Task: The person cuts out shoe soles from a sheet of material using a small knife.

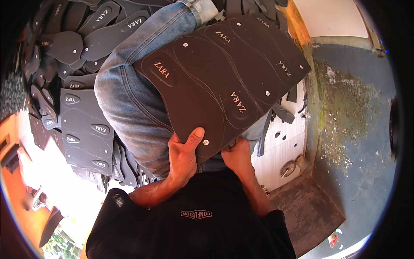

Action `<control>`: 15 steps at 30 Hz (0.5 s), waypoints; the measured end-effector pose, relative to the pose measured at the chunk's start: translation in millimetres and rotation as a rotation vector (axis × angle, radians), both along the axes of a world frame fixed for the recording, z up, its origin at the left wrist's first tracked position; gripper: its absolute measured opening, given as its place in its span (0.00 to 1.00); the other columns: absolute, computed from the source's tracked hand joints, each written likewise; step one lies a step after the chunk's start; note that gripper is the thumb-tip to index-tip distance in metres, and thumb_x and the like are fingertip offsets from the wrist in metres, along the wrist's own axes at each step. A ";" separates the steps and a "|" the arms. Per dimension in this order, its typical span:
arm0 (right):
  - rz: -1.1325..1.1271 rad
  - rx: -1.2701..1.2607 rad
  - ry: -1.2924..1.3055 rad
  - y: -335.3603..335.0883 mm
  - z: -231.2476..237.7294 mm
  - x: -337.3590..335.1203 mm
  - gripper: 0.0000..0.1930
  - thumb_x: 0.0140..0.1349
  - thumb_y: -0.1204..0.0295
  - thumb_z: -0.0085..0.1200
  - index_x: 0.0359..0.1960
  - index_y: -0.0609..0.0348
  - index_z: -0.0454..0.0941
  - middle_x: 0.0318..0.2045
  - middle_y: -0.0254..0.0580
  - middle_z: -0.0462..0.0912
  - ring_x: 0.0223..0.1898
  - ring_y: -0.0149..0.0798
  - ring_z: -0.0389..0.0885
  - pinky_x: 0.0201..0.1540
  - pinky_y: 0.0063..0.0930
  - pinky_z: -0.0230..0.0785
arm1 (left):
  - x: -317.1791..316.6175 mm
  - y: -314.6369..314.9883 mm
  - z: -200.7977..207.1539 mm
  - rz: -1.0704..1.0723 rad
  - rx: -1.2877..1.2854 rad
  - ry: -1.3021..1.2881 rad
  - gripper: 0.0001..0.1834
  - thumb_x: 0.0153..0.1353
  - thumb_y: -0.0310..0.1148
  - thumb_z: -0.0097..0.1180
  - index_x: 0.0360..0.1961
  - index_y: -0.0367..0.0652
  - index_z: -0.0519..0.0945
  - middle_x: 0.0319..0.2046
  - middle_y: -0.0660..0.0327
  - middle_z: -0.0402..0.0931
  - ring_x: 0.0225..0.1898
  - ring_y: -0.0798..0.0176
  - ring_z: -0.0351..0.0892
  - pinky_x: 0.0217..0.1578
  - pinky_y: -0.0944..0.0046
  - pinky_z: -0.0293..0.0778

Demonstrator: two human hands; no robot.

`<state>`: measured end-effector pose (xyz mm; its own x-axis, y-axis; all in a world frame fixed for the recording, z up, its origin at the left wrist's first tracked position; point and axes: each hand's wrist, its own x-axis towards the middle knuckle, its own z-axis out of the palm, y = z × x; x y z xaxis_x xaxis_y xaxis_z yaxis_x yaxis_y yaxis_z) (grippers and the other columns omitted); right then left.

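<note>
A wide dark sheet of sole material lies tilted across my lap, printed with curved sole outlines, raised oval patches and small white round marks. My left hand grips its near left corner, thumb on top and fingers underneath. The left edge beside that hand curves along a sole outline. At the near edge, to the right, my right hand is closed in a fist. A small bit of something shows at its fingers, but the sheet hides most of it, so its kind is unclear.
Loose cut soles are heaped at the far left. A stack of uncut sheets lies beside my jeans-clad leg. Dark offcuts litter the pale floor at right, near a round metal piece and a brown slab.
</note>
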<state>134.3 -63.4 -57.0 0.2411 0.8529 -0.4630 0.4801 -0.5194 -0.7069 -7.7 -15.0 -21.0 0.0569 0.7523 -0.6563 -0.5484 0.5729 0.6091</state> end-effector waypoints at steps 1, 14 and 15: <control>-0.003 -0.024 0.013 0.4 -2.5 0.4 0.03 0.46 0.78 0.54 0.23 0.66 0.75 0.18 0.57 0.77 0.25 0.60 0.77 0.26 0.44 0.70 | -0.3 0.1 -0.1 0.000 0.001 -0.003 0.11 0.59 0.31 0.59 0.41 0.36 0.77 0.33 0.64 0.77 0.33 0.73 0.75 0.36 0.74 0.72; 0.194 0.431 0.078 32.3 -18.6 -0.9 0.17 0.49 0.74 0.61 0.43 0.61 0.76 0.39 0.47 0.80 0.41 0.50 0.79 0.41 0.37 0.71 | -9.0 -3.6 -5.4 -0.006 0.004 -0.042 0.11 0.59 0.29 0.58 0.42 0.35 0.77 0.37 0.60 0.78 0.37 0.69 0.77 0.40 0.71 0.74; 0.203 0.412 0.124 32.7 -19.9 1.2 0.18 0.49 0.74 0.61 0.44 0.61 0.75 0.40 0.47 0.79 0.43 0.49 0.78 0.42 0.37 0.70 | -9.6 -3.2 -4.8 -0.001 0.000 -0.057 0.11 0.59 0.28 0.58 0.41 0.36 0.77 0.37 0.61 0.78 0.37 0.70 0.77 0.40 0.72 0.73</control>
